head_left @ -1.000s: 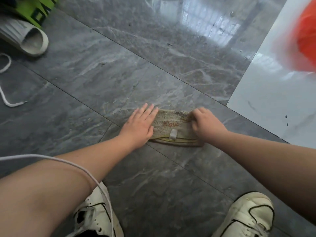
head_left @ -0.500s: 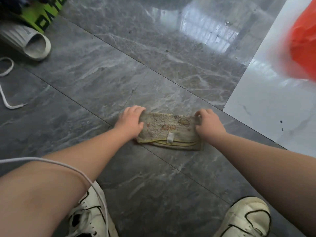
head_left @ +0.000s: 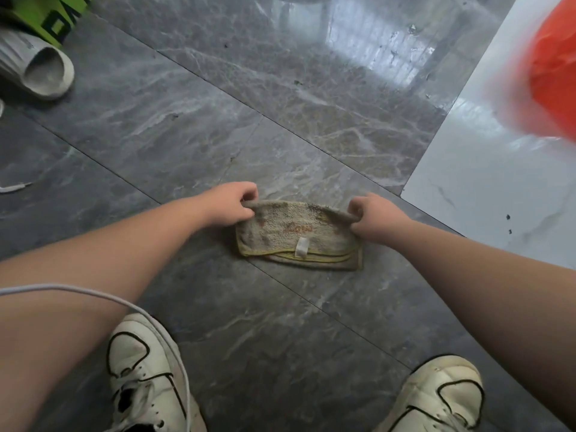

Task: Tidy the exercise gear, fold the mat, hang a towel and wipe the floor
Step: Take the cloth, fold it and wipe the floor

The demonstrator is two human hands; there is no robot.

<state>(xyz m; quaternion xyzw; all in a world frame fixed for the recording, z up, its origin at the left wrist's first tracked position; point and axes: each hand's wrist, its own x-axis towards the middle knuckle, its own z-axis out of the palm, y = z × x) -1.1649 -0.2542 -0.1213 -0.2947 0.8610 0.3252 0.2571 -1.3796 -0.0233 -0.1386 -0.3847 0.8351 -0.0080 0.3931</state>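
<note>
Cloth: small folded rag, stained, with yellow edging and a white tag; it lies on the grey floor between the two hands, a little ahead of the white shoes.
Long axis: it runs left to right across the view, so each hand has one end of it.
Left hand: fingers curled, pinching the far left corner of the cloth.
Right hand: fingers curled too, pinching the far right corner; the far edge between the hands looks slightly raised from the floor.
Near edge: the yellow hem and the tag are on the side toward the person, and this side rests flat on the tile.
Which hand is nearer: both are about equally close; no hand has an advantage.
Step, as I judge: wiping the floor, with the cloth gripped at its far edge, probably to pull or refold it toward the body.
Other things: grey slipper far left, well apart; orange blurred object at the right.
</note>
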